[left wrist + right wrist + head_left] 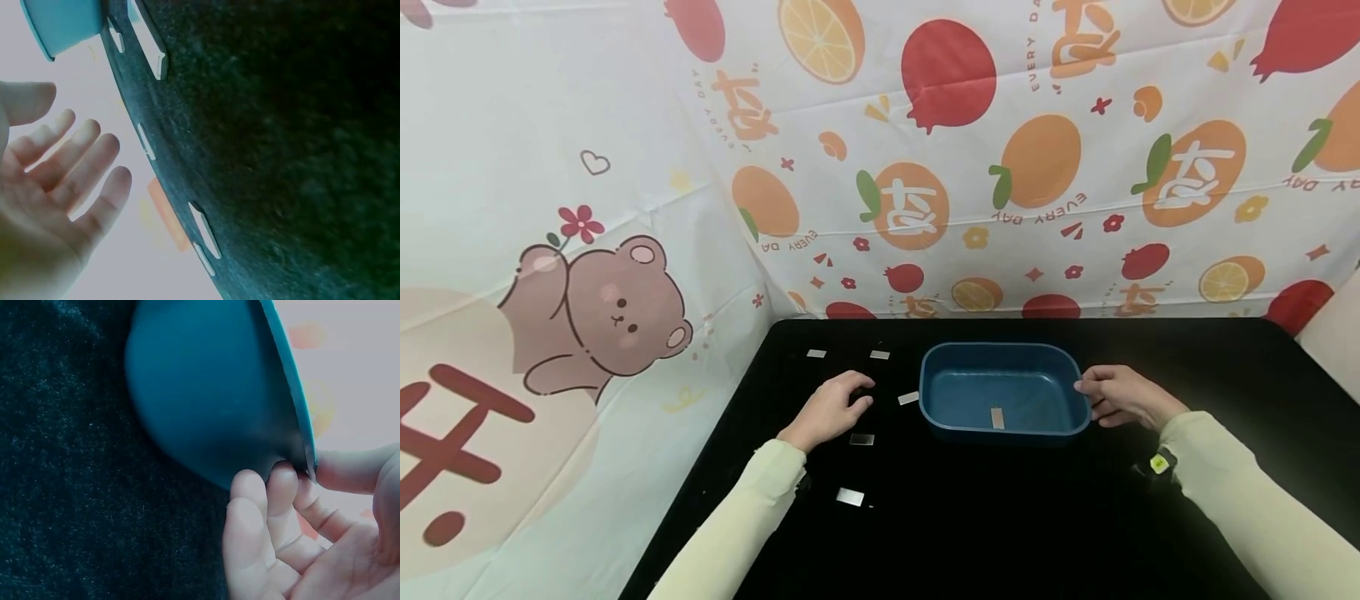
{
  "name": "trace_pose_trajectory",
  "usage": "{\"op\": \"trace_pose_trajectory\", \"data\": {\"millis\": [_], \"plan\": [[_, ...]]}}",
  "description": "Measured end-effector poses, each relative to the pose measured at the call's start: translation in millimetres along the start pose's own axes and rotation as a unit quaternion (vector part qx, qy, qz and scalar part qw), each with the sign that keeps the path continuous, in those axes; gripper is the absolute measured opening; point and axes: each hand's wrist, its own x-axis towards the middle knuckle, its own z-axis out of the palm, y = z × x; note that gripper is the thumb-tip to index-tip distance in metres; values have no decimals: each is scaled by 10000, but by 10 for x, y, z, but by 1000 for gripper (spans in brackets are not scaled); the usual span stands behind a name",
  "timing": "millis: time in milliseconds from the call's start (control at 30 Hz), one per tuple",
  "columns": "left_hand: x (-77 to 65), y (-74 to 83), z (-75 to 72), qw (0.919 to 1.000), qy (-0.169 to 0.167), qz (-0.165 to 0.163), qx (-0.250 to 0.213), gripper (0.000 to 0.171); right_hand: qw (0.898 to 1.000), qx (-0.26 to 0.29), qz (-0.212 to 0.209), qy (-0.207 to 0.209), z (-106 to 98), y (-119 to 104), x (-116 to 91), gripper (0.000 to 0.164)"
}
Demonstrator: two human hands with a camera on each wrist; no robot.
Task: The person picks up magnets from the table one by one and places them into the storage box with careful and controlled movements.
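A blue plastic basin stands on the black table, with a small flat tile inside near its front wall. My right hand pinches the basin's right rim; in the right wrist view the thumb lies over the rim and the fingers are against the outer wall. My left hand is over the table left of the basin, fingers loosely bent and holding nothing. Close by are a silvery tile just below it and another tile beside the basin's left wall.
Two more tiles lie toward the back left, one tile farther left than the other tile. Nearer the front is a brighter tile. A fruit-print cloth hangs behind the table, and a bear-print cloth at the left.
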Motion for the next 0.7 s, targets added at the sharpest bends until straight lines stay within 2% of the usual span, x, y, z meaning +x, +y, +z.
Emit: {"op": "trace_pose_trajectory", "data": {"millis": [267, 400, 700], "plan": [[36, 43, -10, 9998, -110, -26, -166, 31, 10000, 41, -17, -4, 16, 5, -5, 25], [45, 47, -20, 9998, -166, 22, -97, 31, 10000, -2, -41, 12, 6, 9, -15, 27], [140, 73, 34, 9997, 50, 2, 220, 27, 10000, -5, -45, 2, 1, 6, -19, 28]]}}
